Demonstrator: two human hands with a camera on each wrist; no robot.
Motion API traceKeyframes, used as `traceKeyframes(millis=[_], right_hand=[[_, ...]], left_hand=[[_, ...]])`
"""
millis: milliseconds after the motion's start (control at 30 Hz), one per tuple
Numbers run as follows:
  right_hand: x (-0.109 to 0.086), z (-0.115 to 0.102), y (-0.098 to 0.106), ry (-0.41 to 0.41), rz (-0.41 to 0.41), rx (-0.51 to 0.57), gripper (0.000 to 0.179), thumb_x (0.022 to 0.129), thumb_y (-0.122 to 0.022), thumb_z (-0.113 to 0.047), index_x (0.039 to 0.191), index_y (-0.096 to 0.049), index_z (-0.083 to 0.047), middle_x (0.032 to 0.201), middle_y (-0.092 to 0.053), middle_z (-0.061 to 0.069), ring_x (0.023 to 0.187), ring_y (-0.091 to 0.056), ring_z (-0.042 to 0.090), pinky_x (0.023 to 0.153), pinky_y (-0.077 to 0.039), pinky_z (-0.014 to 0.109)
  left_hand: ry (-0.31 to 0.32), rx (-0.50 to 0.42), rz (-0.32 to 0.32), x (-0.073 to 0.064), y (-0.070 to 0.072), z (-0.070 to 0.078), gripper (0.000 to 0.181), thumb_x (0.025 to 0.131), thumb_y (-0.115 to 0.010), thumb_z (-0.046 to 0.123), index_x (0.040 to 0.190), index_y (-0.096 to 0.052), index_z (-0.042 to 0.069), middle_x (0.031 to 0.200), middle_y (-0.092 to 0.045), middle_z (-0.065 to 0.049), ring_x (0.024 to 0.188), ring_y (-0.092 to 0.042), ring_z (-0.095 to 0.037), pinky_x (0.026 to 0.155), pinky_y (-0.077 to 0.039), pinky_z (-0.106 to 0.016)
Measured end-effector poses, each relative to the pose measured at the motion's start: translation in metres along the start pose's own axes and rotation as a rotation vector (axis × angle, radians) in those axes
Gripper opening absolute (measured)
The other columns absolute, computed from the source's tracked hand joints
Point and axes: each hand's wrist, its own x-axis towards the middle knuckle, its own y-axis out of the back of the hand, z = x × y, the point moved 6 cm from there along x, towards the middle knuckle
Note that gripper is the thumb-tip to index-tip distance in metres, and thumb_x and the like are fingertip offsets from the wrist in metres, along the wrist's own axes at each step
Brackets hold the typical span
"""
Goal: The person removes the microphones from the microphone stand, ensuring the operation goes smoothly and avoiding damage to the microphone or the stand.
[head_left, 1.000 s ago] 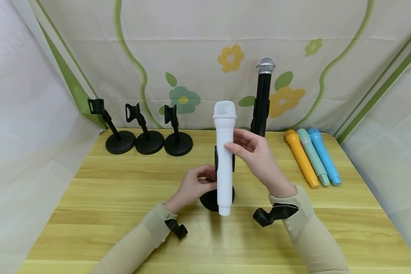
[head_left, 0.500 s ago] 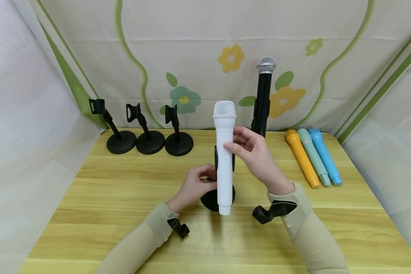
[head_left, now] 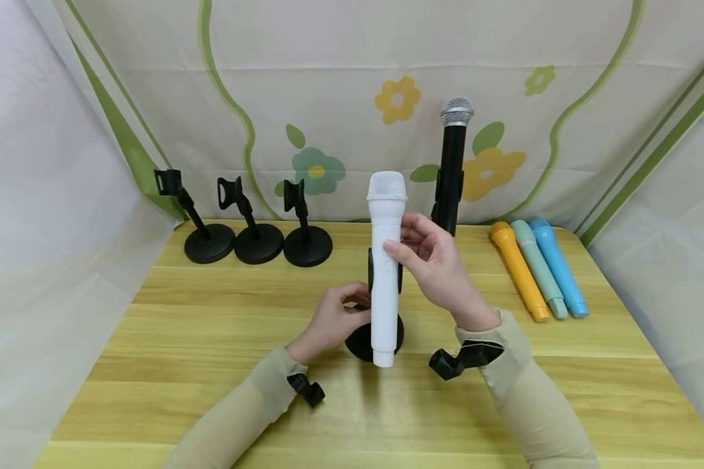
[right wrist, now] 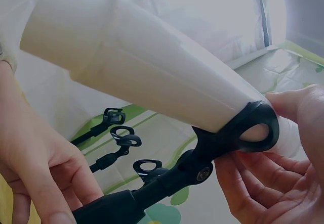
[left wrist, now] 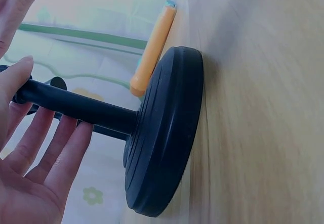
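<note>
A white microphone (head_left: 385, 280) stands nearly upright at the middle of the table, its mesh head at the top. My right hand (head_left: 440, 270) pinches its upper body from the right, thumb in front and fingers behind. The black clip (right wrist: 225, 133) of a desk stand wraps round the microphone's body in the right wrist view. With my left hand (head_left: 331, 319) I hold that stand's pole (left wrist: 81, 105), thumb on one side and fingertips on the other. The stand's round base (left wrist: 169, 133) sits on the table, partly hidden behind the microphone in the head view.
Behind, a black microphone (head_left: 453, 156) with a silver head stands in a holder. Three bare black stands (head_left: 258, 243) line the back left of the wooden table (head_left: 211, 339). Orange (head_left: 519, 270), pale green (head_left: 540, 270) and blue (head_left: 560, 270) microphones lie side by side at right.
The white microphone tips very slightly, its lower end shifting a little left. My right hand and wrist move slightly up and left, still holding it. The left hand keeps its hold on the pole.
</note>
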Motion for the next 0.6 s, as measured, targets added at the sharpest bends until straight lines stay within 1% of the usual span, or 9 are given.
traceKeyframes(millis=[167, 267, 400, 600], right_hand=[[0.002, -0.002, 0.001, 0.034, 0.028, -0.023, 0.034, 0.099, -0.066, -0.010, 0.127, -0.058, 0.008, 0.107, -0.067, 0.016, 0.083, -0.066, 0.025, 0.074, -0.058, 0.030], [0.005, -0.003, 0.002, 0.053, 0.042, -0.030, 0.033, 0.099, -0.065, -0.009, 0.127, -0.058, 0.008, 0.107, -0.066, 0.016, 0.082, -0.066, 0.025, 0.072, -0.059, 0.030], [0.011, -0.006, 0.001, 0.079, 0.052, -0.031, 0.032, 0.100, -0.061, -0.007, 0.127, -0.057, 0.008, 0.108, -0.064, 0.016, 0.086, -0.063, 0.025, 0.069, -0.059, 0.029], [0.016, -0.004, 0.001, 0.080, 0.035, 0.015, 0.032, 0.103, -0.056, -0.010, 0.131, -0.053, 0.007, 0.112, -0.061, 0.016, 0.090, -0.062, 0.027, 0.072, -0.060, 0.031]], left_hand=[[-0.004, 0.005, -0.006, 0.001, 0.000, 0.000, 0.015, 0.091, -0.076, 0.002, 0.104, -0.074, 0.011, 0.099, -0.069, -0.002, 0.092, -0.067, -0.020, 0.077, -0.061, -0.036], [0.010, 0.005, -0.005, 0.000, 0.000, 0.015, 0.014, 0.091, -0.074, -0.003, 0.102, -0.073, 0.006, 0.098, -0.069, -0.006, 0.092, -0.068, -0.022, 0.078, -0.061, -0.036], [0.031, 0.010, -0.010, -0.002, -0.001, 0.034, 0.013, 0.091, -0.072, -0.007, 0.101, -0.071, 0.001, 0.100, -0.069, -0.012, 0.093, -0.067, -0.026, 0.080, -0.061, -0.040], [0.037, 0.010, -0.020, -0.001, -0.002, 0.034, 0.013, 0.092, -0.072, -0.006, 0.102, -0.071, 0.002, 0.102, -0.069, -0.012, 0.094, -0.067, -0.027, 0.080, -0.061, -0.040]])
